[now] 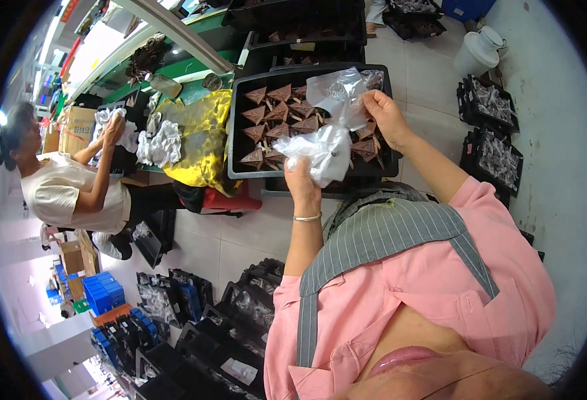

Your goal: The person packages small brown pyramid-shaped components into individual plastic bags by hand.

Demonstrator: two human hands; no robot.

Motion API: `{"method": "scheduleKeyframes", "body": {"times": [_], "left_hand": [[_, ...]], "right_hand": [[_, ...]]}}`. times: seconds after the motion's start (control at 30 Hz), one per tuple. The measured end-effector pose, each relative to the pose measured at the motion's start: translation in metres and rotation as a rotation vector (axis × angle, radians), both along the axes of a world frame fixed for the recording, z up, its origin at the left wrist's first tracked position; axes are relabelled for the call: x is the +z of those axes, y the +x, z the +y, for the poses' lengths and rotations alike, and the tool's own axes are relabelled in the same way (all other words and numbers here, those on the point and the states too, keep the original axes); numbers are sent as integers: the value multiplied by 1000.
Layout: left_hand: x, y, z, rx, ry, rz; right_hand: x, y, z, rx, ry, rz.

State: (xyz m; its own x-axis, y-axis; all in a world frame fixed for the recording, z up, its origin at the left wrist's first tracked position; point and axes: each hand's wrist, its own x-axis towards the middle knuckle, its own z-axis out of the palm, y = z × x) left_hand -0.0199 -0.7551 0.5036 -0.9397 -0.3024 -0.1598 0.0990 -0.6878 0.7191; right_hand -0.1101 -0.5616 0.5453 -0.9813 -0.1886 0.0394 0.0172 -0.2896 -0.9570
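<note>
My left hand (301, 181) grips a bunch of clear plastic bags (320, 152) from below. My right hand (385, 115) pinches the upper edge of one clear bag (337, 92) and holds it up above the bunch. Both hands hover over a black tray (235, 127) filled with several brown triangular pieces (280, 113). A silver bangle sits on my left wrist.
A yellow plastic sheet (203, 137) and white cloth bundles (163, 143) lie left of the tray. Another person (73, 190) stands at far left handling white material. Black trays of bagged parts (497, 130) sit on the floor right; more trays (193, 327) and blue crates (103, 290) lower left. White bucket (479, 50).
</note>
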Motion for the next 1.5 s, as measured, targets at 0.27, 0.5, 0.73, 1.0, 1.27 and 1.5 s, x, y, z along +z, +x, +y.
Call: {"method": "scheduleKeyframes", "body": {"times": [0.27,0.5,0.73,1.0,1.27,1.5], "left_hand": [[14,4,-19,41,130,-38],[13,-1,-37,-203,-1006,-110],[48,-26,7,81,-1138,435],[41,-11,1,154,-1085,144],[46,-6,6,240,-1381,240],[53,-8,6,238,-1418,238]], "right_hand": [[9,-16,7,-137,-264,-357],[23,-21,-3,210,3,-161],[23,-1,-37,527,306,215],[-5,-17,19,487,-303,-381],[16,24,-13,659,210,-189],[4,15,-9,553,208,-196]]}}
